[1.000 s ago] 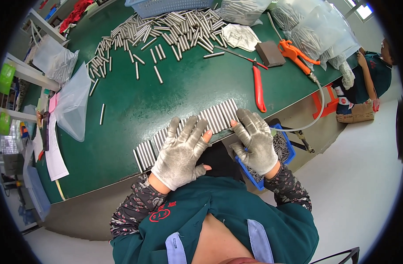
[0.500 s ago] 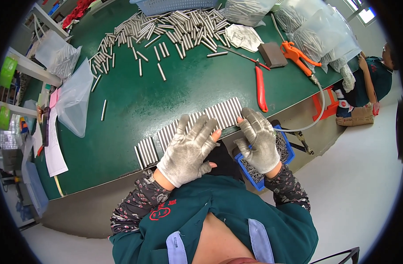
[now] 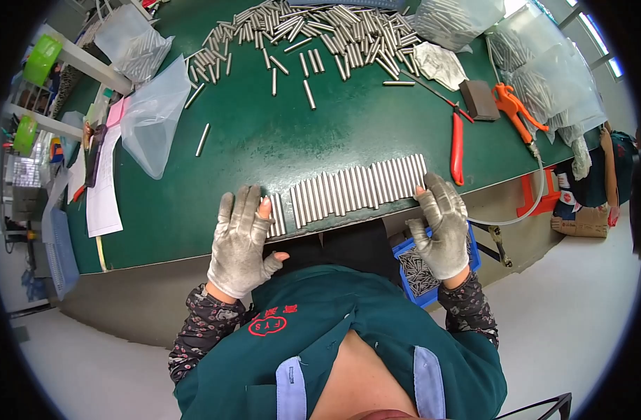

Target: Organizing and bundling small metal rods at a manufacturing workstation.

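Clock centred on the metal rod row: row lies along the near edge of the green tabletop, a narrow gap setting off a short group at 8 o'clock. Bare surface extends to the heaped rods, between 11 and 12. Rods slim, cylindrical, shiny; red-handled pliers at 2. Gloves smudged fabric, some fingertips bare. Left hand, 8 o'clock, flat, fingers extended beside the short group; right hand, 4 o'clock, fingertips at row's end. Both spread, grasping nothing; exact contact unclear.
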Motion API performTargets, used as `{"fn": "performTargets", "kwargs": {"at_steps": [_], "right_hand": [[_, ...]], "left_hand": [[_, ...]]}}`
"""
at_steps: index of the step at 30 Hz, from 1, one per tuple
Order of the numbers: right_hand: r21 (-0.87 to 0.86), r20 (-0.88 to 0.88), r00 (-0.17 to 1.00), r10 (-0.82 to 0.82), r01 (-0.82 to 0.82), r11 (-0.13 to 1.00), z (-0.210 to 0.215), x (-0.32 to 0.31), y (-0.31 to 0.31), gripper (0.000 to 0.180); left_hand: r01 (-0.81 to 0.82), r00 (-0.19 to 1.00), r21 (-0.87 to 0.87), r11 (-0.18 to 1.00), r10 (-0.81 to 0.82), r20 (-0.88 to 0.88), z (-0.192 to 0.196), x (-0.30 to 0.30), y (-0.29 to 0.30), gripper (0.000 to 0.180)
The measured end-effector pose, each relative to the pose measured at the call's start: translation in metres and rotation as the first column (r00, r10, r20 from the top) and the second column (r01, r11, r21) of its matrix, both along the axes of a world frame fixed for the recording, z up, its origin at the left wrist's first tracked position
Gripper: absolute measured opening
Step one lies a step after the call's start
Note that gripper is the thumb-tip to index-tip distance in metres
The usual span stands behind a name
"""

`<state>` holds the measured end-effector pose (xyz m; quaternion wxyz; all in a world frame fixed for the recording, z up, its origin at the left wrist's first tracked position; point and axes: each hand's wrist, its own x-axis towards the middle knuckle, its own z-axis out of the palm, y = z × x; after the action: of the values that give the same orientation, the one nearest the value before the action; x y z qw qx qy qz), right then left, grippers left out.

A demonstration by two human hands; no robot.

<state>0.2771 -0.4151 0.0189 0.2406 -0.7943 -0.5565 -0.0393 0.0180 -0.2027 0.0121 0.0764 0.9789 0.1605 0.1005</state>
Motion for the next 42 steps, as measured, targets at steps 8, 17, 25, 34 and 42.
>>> {"fn": "performTargets", "kwargs": {"at_steps": [8,17,25,34,42], "right_hand": [[-0.008,-0.008,0.999,-0.033,0.033,0.999,0.002,-0.003,0.003,0.048],[-0.016,0.042,0.999,-0.023,0.024,1.0,0.007,-0.003,0.014,0.041],[0.011,0.027,0.999,-0.032,0.032,0.999,0.009,0.004,0.021,0.042],[0.046,-0.023,0.999,-0.042,0.043,0.998,0.01,0.012,0.037,0.042],[0.002,0.029,0.999,-0.021,0.021,1.0,0.004,0.007,0.036,0.04]], "left_hand": [[0.074,0.995,-0.165,0.984,-0.062,0.079,0.006,0.021,-0.005,0.097],[-0.151,0.988,-0.066,0.986,0.151,-0.002,0.016,0.007,0.008,0.097],[-0.168,0.985,-0.096,0.981,0.17,0.012,0.011,0.007,0.008,0.085],[-0.138,0.989,-0.083,0.987,0.142,0.039,0.009,0.012,0.009,0.097],[-0.158,0.987,-0.085,0.984,0.159,0.003,0.008,0.017,0.007,0.078]]}}
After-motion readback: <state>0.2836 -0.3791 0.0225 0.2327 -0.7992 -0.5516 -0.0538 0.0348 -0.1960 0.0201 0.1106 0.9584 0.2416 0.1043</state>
